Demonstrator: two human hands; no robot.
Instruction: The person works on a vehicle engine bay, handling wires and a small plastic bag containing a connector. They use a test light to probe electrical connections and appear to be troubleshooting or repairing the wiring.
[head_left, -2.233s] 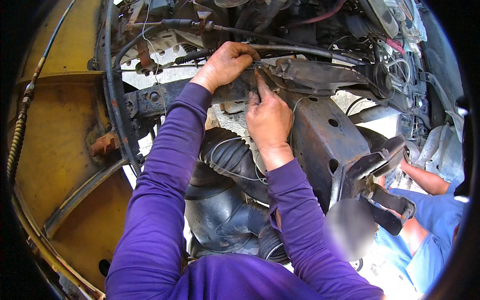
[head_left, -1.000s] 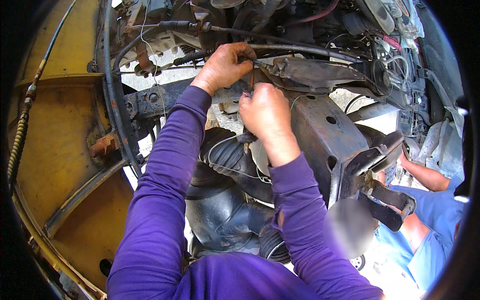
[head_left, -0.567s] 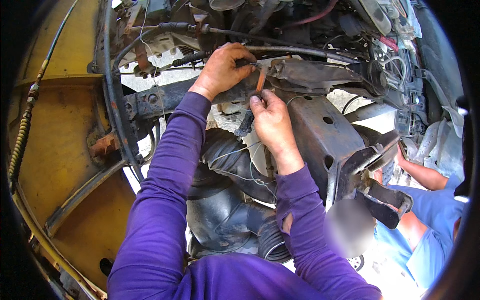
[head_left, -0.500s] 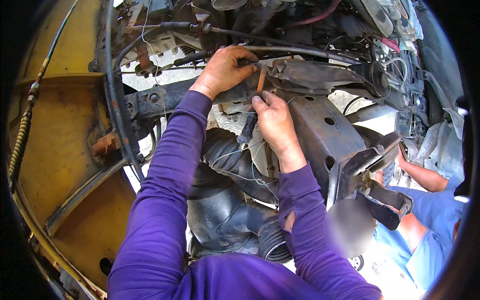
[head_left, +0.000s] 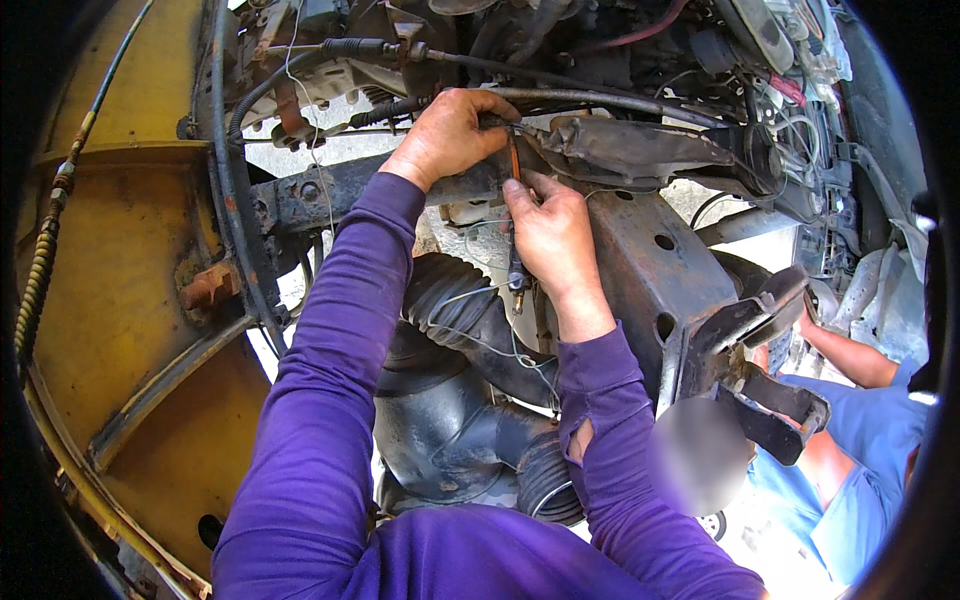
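Observation:
My left hand (head_left: pixel 448 135) is closed at the end of a thin dark linkage beside a dark, wrinkled cover (head_left: pixel 640 150); what its fingertips pinch is too small to name. Just below, my right hand (head_left: pixel 550 230) is closed on a slim orange-and-black piece (head_left: pixel 514 150), whose dark lower end (head_left: pixel 516 268) hangs below the fingers with a small metal tip. A thin pale wire (head_left: pixel 470 335) loops over the black ribbed hose (head_left: pixel 440 285) beneath. A black steel beam (head_left: pixel 330 190) runs behind both hands.
A rusty yellow panel (head_left: pixel 120 300) fills the left, with a hose along it. A steel bracket (head_left: pixel 640 270) stands right of my hands. At far right a co-worker in blue (head_left: pixel 850 420) reaches an arm (head_left: pixel 850 355) under the parts. Cables and engine parts crowd the top.
My right hand has shifted down and right from my left fingertips and now grips the orange-and-black piece, whose dark end has swung into view below. My left hand has stayed nearly still.

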